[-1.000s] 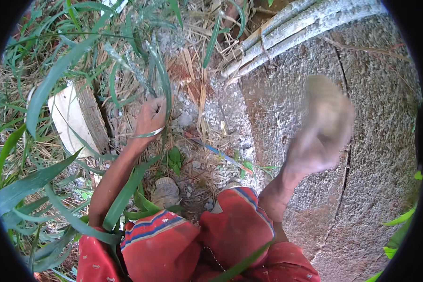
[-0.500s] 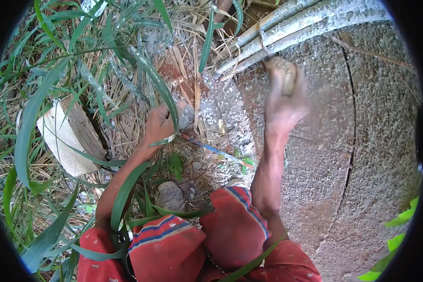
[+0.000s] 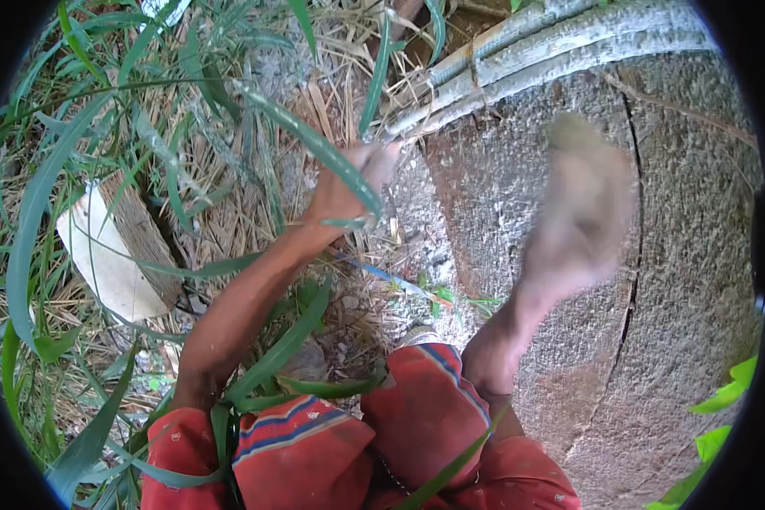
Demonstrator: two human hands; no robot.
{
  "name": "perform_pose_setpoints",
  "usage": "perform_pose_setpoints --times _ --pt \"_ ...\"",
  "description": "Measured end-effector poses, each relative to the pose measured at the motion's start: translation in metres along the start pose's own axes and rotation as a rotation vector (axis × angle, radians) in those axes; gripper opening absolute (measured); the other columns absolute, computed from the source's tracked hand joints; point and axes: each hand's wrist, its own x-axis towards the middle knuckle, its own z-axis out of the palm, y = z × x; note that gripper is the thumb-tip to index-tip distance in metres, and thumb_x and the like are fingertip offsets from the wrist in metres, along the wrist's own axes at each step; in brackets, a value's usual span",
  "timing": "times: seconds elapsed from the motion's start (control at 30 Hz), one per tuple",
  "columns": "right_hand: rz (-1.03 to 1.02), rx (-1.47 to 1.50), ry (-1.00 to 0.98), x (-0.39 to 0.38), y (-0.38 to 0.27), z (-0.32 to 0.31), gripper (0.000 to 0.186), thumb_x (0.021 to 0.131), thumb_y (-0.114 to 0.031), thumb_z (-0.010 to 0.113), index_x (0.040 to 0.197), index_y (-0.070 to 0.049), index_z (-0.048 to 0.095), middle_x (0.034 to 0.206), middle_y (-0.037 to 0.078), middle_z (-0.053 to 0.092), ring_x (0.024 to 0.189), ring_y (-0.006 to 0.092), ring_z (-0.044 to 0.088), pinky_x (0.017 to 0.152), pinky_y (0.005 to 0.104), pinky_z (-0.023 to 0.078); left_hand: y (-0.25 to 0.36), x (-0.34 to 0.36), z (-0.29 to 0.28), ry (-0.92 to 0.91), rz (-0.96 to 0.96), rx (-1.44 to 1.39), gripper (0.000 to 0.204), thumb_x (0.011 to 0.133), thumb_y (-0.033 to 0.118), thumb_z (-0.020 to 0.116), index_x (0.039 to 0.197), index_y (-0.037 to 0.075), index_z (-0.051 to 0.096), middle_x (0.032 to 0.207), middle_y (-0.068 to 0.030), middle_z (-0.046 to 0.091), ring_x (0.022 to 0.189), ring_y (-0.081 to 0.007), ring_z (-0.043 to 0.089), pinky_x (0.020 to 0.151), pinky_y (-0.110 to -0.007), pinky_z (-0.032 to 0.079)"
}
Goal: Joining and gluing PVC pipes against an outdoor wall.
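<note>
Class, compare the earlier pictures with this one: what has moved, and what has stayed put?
The right hand, a moving blur, swung up toward the pipes and has dropped back over the concrete slab. The left hand stays gripping at the slab's edge among the grass.

We find no packages, labels, signs or screens here: only grass, dry straw, a grey stone slab and a pale flat block among the blades.
</note>
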Motion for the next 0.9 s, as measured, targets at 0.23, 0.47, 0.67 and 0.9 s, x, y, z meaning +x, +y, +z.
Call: perform_pose_setpoints --times 0.23,0.47,0.67,0.9 --pt "0.013 0.018 0.007 -0.046 0.031 0.012 0.038 0.08 -0.021 0.061 0.112 -0.002 0.053 0.055 0.009 0.059 0.04 0.0129 0.054 0.034 0.0284 0.043 0.003 0.037 0.045 -0.018 0.029 -0.326 0.033 0.09 0.031 0.04 0.076 0.003 0.052 0.051 0.0029 0.041 0.04 -0.0057 0.037 0.037 -0.022 0.03" --pt "0.061 0.176 -0.57 -0.178 0.132 0.019 0.052 0.077 -0.028 0.063 0.118 0.0 0.048 0.063 0.017 0.06 0.058 0.0317 0.062 0.052 0.0408 0.048 0.053 0.06 0.088 0.11 0.121 0.089 0.039 0.088 0.03 0.041 0.084 -0.006 0.056 0.086 -0.0255 0.057 0.079 -0.0398 0.056 0.076 -0.047 0.042" --pt "0.366 -0.09 -0.75 -0.208 0.136 0.011 0.064 0.075 -0.042 0.061 0.126 -0.011 0.039 0.071 0.024 0.06 0.064 0.0404 0.059 0.062 0.046 0.049 0.041 0.072 0.096 0.316 0.302 0.317 0.033 0.087 0.025 0.044 0.078 -0.002 0.061 0.065 -0.0182 0.059 0.063 -0.0327 0.059 0.062 -0.042 0.044" --pt "0.189 0.055 -0.613 -0.214 0.166 0.025 0.056 0.075 -0.038 0.061 0.117 -0.004 0.048 0.08 0.026 0.06 0.076 0.0399 0.059 0.067 0.044 0.047 0.058 0.066 0.092 0.249 0.336 0.308 0.041 0.085 0.023 0.047 0.054 -0.004 0.052 0.056 -0.022 0.053 0.055 -0.0367 0.053 0.063 -0.045 0.043"
